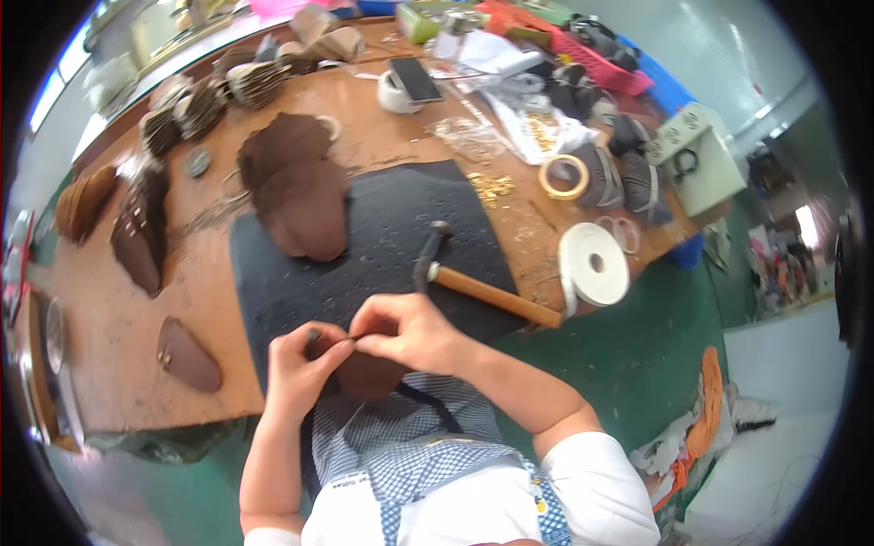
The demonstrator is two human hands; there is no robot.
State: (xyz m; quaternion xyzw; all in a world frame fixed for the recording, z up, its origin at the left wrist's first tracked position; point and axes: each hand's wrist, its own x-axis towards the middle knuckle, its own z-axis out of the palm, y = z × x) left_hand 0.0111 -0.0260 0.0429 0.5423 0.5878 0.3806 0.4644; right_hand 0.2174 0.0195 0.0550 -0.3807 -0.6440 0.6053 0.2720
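My left hand (pixel 302 366) and my right hand (pixel 411 333) meet at the near edge of a black mat, fingertips pinched together. A brown leather piece (pixel 371 377) hangs below the fingers, its upper edge between them. Something small sits at the fingertips, too small to name. A dark, rod-like end (pixel 313 342) shows at my left fingers; the rest of it is hidden. On the black mat (pixel 382 205) a hammer (pixel 496 296) with a wooden handle lies just beyond my right hand. Farther off lies a stack of brown leather pieces (pixel 305 200).
A single brown piece with small metal studs (pixel 188 355) lies at left, near other stacked pieces (pixel 139 227). Gold-coloured small parts (pixel 492 188), a tape roll (pixel 564 176) and a white strip roll (pixel 596 264) lie at right. A phone (pixel 415 80) rests at the back.
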